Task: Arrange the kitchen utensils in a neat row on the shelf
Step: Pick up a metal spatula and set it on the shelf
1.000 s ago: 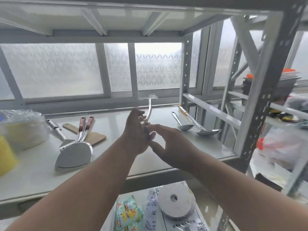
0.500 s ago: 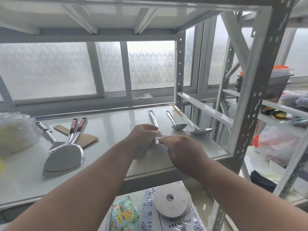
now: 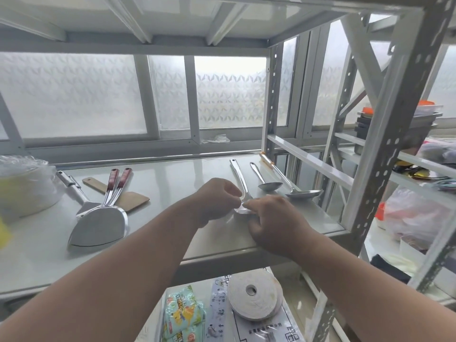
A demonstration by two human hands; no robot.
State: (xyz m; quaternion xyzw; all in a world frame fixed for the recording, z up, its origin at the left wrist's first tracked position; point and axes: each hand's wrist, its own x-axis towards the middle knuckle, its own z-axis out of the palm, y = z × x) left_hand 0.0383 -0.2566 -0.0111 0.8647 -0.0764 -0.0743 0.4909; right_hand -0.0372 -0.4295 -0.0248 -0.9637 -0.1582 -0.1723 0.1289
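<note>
A steel utensil [image 3: 237, 174] lies on the white shelf [image 3: 172, 183], handle pointing to the window, its head hidden under my hands. My left hand [image 3: 218, 201] and my right hand [image 3: 274, 219] both pinch its near end. To its right lie a steel spoon [image 3: 267, 183] and a long ladle [image 3: 296, 191], roughly parallel. On the left sit two red-handled turners [image 3: 98, 223], a wooden spatula [image 3: 123, 196] and a metal-handled spatula [image 3: 74, 186], overlapping.
A plastic-wrapped stack of bowls [image 3: 24, 183] stands at the far left. A perforated steel upright [image 3: 385, 144] frames the shelf's right front corner. On the shelf below are a tape roll [image 3: 254, 294] and snack packets [image 3: 182, 314]. Another rack with bags stands to the right.
One second ago my hands held the utensil upright in the air. It has since been lowered flat onto the shelf beside the spoon, and both hands stay at its near end.
</note>
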